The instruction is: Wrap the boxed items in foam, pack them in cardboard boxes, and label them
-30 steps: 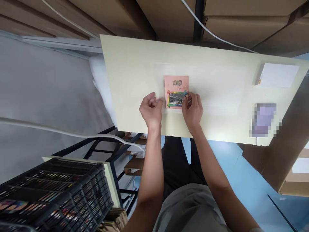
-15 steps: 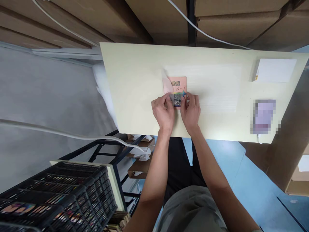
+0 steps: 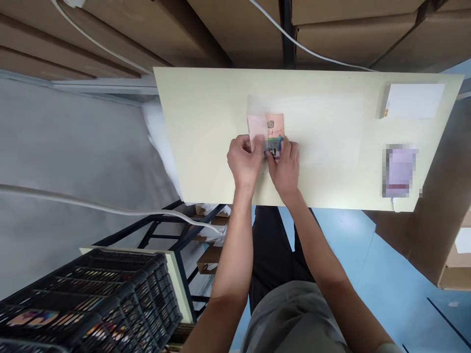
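Observation:
A small pink booklet (image 3: 276, 127) with a dark picture on its lower cover lies near the middle of the cream table. A translucent sheet (image 3: 256, 122) covers its left part and stretches past the top edge. My left hand (image 3: 243, 159) is closed at the left side, its thumb pressing on the sheet over the cover and its fingers curled by the edge. My right hand (image 3: 286, 166) grips the lower right of the booklet, thumb on the cover. The undersides of both are hidden.
Thin whitish sheets (image 3: 327, 132) lie flat right of the booklet. Farther right are a white box (image 3: 414, 100) and a blurred-out purple item (image 3: 400, 169) with a cable. Cardboard boxes (image 3: 353, 41) line the back. A black plastic crate (image 3: 128, 299) stands at lower left.
The translucent sheet's raised corner has come down and now lies flatter over the cover's left part. My left thumb moved up onto it. My right hand shifted slightly left and down the booklet.

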Demonstrator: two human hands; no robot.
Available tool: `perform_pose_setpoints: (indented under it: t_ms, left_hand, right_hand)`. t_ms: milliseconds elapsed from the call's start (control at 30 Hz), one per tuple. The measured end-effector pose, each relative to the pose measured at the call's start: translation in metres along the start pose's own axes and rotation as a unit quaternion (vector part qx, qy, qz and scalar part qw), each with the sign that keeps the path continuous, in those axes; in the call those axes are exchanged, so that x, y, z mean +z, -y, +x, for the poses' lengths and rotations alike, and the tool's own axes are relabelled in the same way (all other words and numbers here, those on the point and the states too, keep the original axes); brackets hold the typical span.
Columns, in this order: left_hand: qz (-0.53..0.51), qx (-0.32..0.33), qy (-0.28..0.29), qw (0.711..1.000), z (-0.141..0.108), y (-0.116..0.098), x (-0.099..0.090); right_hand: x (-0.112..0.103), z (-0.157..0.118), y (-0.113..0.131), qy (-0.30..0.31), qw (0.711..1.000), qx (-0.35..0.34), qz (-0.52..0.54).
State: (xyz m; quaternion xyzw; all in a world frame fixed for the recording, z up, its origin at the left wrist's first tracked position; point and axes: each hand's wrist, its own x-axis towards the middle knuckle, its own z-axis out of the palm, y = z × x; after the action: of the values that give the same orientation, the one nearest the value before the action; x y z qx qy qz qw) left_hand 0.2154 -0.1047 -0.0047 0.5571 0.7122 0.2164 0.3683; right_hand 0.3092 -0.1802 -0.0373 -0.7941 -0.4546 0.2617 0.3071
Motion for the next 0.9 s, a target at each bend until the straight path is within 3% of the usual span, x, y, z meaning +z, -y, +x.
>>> perform_pose_setpoints:
  t_ms: [167,300,400,600,733,900]
  left_hand:
    - [0.040,0.028,-0.027,0.998,-0.007,-0.019,-0.010]
    - [0.066,0.022,0.000,0.998,-0.002,-0.031,-0.018]
    - [0.081,0.039,0.011,0.996,0.001,-0.040,-0.020]
    - [0.036,0.118,0.040,0.992,0.004,-0.066,-0.021]
    - [0.000,0.201,0.109,0.973,0.020,-0.082,-0.020]
    - [-0.003,0.233,0.165,0.958,0.051,-0.089,-0.004]
  right_hand:
    - [-0.029,-0.014,0.013,-0.002,1.000,-0.011,-0.008]
    - [-0.048,-0.033,0.027,0.057,0.994,-0.091,0.008]
    - [-0.042,-0.041,0.031,0.072,0.992,-0.103,-0.003]
    - [-0.024,-0.039,0.019,0.005,0.998,-0.067,-0.007]
    - [-0.032,-0.037,0.008,0.014,0.997,-0.065,0.048]
    - [-0.045,-0.037,-0.007,-0.001,0.994,-0.055,0.093]
